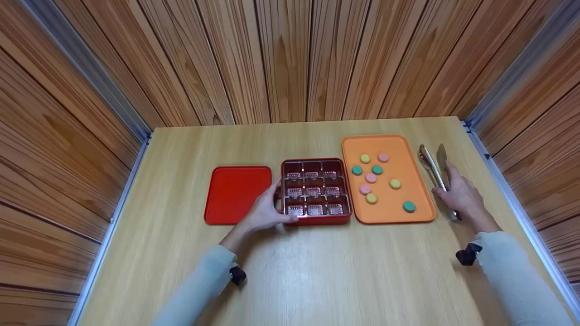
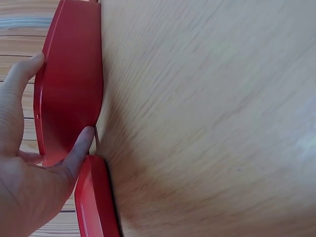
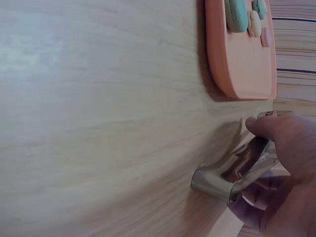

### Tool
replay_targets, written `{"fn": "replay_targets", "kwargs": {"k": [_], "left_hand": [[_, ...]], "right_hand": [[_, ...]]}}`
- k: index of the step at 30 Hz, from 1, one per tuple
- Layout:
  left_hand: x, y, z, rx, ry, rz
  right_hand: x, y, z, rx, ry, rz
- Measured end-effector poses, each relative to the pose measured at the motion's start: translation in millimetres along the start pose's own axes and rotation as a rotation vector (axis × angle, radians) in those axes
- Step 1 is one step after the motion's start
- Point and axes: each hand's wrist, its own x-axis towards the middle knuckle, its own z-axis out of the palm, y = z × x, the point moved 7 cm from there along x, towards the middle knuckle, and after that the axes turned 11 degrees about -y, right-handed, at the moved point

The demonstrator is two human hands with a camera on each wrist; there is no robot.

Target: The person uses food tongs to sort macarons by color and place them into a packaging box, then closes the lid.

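A red box (image 1: 317,221) stands in the middle, its dark tray insert (image 1: 312,181) divided into several compartments. My left hand (image 1: 265,208) holds the box by its near-left corner, with the thumb along the front and the fingers at the left side. In the left wrist view a fingertip touches the box's red side wall (image 2: 74,74). Over on the right, my right hand (image 1: 462,194) grips metal tongs (image 1: 435,167). The bent end of the tongs (image 3: 215,182) shows below the fingers in the right wrist view. A knife (image 1: 442,156) lies beside the tongs, partly hidden by the hand.
An orange tray (image 1: 412,167) bears several pink, yellow and green macarons (image 1: 409,206), between the box and the tongs. Left of the box lies a red lid (image 1: 238,194), close to the left hand. Wood-panelled walls (image 1: 290,63) border the table.
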Motion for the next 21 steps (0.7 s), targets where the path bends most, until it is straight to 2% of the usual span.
{"fn": "replay_targets", "kwargs": {"k": [12, 21], "left_hand": [[-0.6, 0.9, 1.8, -0.009, -0.002, -0.002], [-1.1, -0.1, 1.0, -0.005, 0.001, -0.014]], "right_hand": [[-2, 4, 1, 0.076, -0.042, 0.003], [-4, 5, -15, -0.024, -0.024, 0.019]]}}
